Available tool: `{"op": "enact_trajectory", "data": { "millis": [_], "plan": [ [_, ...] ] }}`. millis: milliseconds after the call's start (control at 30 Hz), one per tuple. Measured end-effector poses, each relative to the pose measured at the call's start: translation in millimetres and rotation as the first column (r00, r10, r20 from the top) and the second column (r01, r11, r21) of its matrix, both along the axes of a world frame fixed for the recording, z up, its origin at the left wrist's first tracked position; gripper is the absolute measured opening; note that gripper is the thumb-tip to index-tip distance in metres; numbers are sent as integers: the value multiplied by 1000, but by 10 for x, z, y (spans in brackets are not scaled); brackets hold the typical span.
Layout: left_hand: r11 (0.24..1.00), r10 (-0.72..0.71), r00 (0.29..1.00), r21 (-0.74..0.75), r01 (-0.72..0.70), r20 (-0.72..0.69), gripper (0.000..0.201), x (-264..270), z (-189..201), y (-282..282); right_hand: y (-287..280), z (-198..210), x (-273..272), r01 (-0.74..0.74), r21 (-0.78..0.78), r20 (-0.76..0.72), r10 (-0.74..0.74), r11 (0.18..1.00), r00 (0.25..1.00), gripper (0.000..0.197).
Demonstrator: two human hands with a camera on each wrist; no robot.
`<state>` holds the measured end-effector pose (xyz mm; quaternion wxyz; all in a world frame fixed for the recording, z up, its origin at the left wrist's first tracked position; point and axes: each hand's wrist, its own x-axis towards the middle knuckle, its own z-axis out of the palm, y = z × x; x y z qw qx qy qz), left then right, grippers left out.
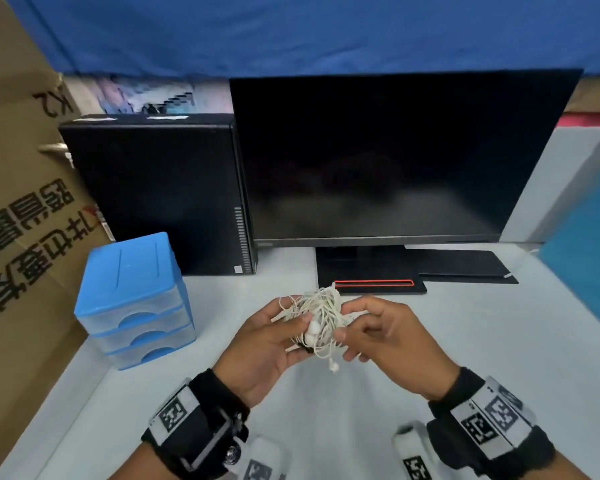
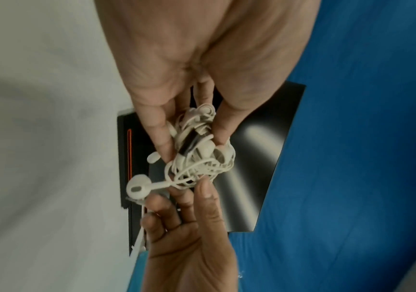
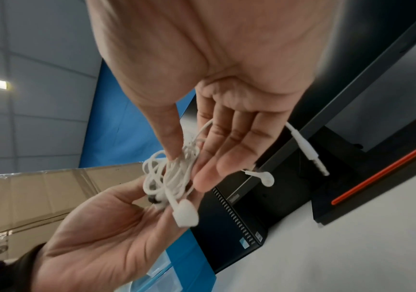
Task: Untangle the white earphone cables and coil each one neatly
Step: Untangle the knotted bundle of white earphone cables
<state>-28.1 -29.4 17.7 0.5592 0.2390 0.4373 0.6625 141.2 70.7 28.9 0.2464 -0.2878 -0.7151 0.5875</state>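
A tangled ball of white earphone cables [image 1: 317,318] is held above the white table [image 1: 326,417] in front of the monitor base. My left hand [image 1: 293,325] cradles it from the left, with the thumb and fingers pinching the bundle [image 2: 196,156]. My right hand [image 1: 347,323] pinches strands from the right between thumb and fingers [image 3: 171,173]. One earbud [image 2: 138,186] sticks out toward the right hand. Another earbud [image 3: 185,214] lies over my left palm. A jack plug [image 3: 309,150] dangles behind my right fingers. A short end [image 1: 333,367] hangs below the ball.
A dark monitor [image 1: 395,161] on a black base with a red stripe [image 1: 371,284] stands behind the hands. A black computer tower [image 1: 160,188] is at the back left, with a blue drawer unit [image 1: 136,299] in front of it. A cardboard box [image 1: 21,202] borders the left side.
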Motion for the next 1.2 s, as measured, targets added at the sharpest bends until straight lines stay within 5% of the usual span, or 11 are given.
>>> {"op": "enact_trajectory", "data": {
  "millis": [167, 333, 400, 533, 767, 1033, 1200],
  "plan": [
    [988, 149, 967, 71, -137, -208, 37, -43, 28, -18, -91, -23, -20, -66, -30, -33, 65, 997, 997, 51],
    [990, 120, 959, 104, -96, -256, 22, 133, 53, -6, -202, 10, 7, 23, 79, -94, -16, 997, 995, 23],
    [995, 82, 980, 67, -70, -181, 17, 158, 40, 14, -189, 41, 43, 22, 83, -88, -14, 996, 996, 28],
    [999, 34, 997, 14, -35, 70, 38, 131, 80, 16, -152, 132, 119, 11, 70, -50, -7, 997, 999, 44],
    [999, 36, 973, -43, -27, 228, 38, 114, 118, 14, -16, 132, 170, 66, 98, 20, -68, 993, 997, 10],
    [977, 67, 900, -210, 27, 431, 31, -3, 146, 48, 246, 73, 247, 141, 96, 102, -151, 985, 983, 11],
    [976, 59, 867, -210, 53, 495, 36, -43, 141, 47, 348, 66, 329, 58, 58, 170, -67, 997, 983, 11]
  ]
}}
